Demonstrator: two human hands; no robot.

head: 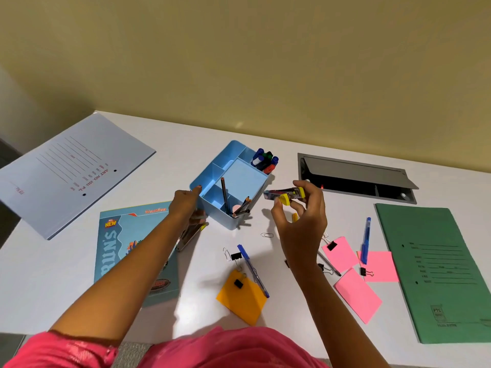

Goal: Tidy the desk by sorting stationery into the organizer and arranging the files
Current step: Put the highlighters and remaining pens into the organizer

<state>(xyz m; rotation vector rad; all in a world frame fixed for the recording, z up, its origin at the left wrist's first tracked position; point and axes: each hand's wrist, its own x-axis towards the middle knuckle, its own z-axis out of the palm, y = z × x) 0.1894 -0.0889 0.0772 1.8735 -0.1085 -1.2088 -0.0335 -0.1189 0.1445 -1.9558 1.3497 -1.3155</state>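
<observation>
1. Head view, progress: found markers [265, 160] and pencils [225, 195] already standing in the blue organizer [240, 179]; judged sorting perhaps half done.
2. Left loose on the desk [186, 155]: blue pens [253, 270], binder clips [238, 283], pink notes [357, 294], orange note [243, 301]; left grey file [69, 171] and green file [441, 272] well apart, unarranged.
3. Pinched a stapler [285, 195] with the right hand [300, 219], thumb against fingertips, raised just beside the organizer's right wall.
4. Braced the left hand [186, 203] against the organizer's left wall, one finger on the rim; could not tell whether gripping.

A white desk [186, 155] meets a yellowish wall [239, 62], seemingly shadowed at left.
</observation>
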